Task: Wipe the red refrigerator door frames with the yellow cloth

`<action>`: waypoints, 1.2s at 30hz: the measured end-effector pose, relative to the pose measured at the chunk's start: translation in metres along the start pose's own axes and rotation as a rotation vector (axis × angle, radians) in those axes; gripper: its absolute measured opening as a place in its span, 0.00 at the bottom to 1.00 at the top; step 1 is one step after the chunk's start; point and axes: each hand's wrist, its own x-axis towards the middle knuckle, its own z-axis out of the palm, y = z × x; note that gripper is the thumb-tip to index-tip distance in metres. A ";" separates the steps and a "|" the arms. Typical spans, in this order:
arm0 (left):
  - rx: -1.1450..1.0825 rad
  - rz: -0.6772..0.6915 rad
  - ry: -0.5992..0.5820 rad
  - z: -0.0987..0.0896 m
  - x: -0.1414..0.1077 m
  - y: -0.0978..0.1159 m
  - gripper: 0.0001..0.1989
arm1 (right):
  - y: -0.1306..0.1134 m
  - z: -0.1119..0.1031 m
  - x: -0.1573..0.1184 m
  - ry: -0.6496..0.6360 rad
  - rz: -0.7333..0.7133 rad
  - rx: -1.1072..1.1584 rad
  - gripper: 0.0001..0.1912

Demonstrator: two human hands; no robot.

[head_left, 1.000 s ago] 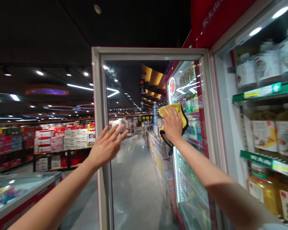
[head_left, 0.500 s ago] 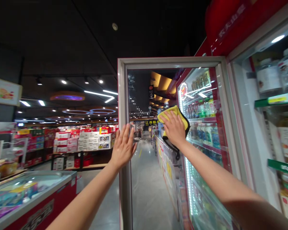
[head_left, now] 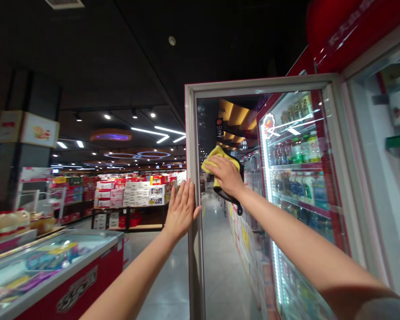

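A glass cooler door with a grey frame [head_left: 263, 88] stands swung open in front of me. My left hand [head_left: 182, 211] lies against the frame's left upright, fingers stretched out and holding nothing. On the door's glass pane [head_left: 216, 271], my right hand [head_left: 228, 177] presses a yellow cleaning cloth [head_left: 217, 154] with a black edge. The fingers rest over the cloth, and part of it hangs below the palm. Some of the cloth is hidden behind the hand.
To the right is the open red cooler [head_left: 333, 35] with its shelves. Through the glass shows another lit drinks cooler [head_left: 295, 155]. A red chest freezer [head_left: 96, 280] stands at lower left. Stacked boxes [head_left: 142, 194] sit on a display further back, and a dark pillar [head_left: 35, 155] rises behind.
My right hand and the cloth have moved left across the glass, closer to the frame's left upright. The view has turned left. My left hand stays at the frame.
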 end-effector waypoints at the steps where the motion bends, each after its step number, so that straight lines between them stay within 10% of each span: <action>1: 0.005 0.000 -0.010 0.000 0.000 0.000 0.44 | -0.001 0.005 0.017 0.067 0.057 0.025 0.23; 12: 0.009 -0.124 -0.001 -0.003 -0.009 0.010 0.52 | -0.032 0.015 0.039 -0.153 -0.203 -0.044 0.18; 17: -0.015 -0.093 0.019 -0.001 -0.013 0.006 0.50 | -0.029 0.016 0.065 -0.115 -0.031 -0.121 0.18; 25: -0.104 -0.085 0.127 -0.007 -0.016 -0.008 0.41 | -0.046 0.024 -0.051 -0.293 -0.301 -0.131 0.26; 32: -0.142 -0.068 0.150 -0.011 0.014 -0.005 0.38 | -0.022 0.017 0.013 -0.136 0.204 -0.296 0.26; 36: -0.189 -0.065 0.115 -0.012 0.019 -0.001 0.36 | -0.051 0.036 -0.041 -0.154 0.091 -0.268 0.24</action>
